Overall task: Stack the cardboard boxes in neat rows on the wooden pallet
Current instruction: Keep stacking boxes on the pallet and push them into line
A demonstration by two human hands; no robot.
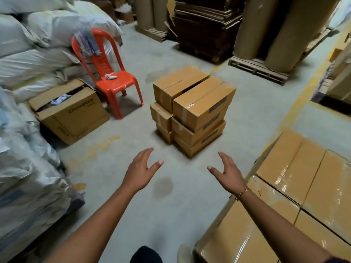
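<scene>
Concrete floor (171, 205), grey and stained, is showing beneath two empty hands held out ahead of the person. The left hand (141, 168) and right hand (228, 171) are both hanging with fingers spread and relaxed, palms facing each other, gripping nothing, a gap lying between them. A gold bracelet (243, 193) is sitting on the right wrist.

Just beyond the fingertips, a small stack of cardboard boxes (191, 109) is standing on the floor, three layers high, two boxes per layer. The step in hand is probably lifting the nearer top box (203, 103). Doing it well likely means taking it by its two short ends and raising it straight up, since the neighbouring box is touching it.

Beside the right forearm, rows of taped boxes (296, 186) are lying flush; whatever is bearing them is hidden. Their near corner is crowding the right elbow. Beyond the left hand, an orange chair (112, 80), an open carton (76, 114) and white sacks (28, 63) are standing well apart, leaving open floor.
</scene>
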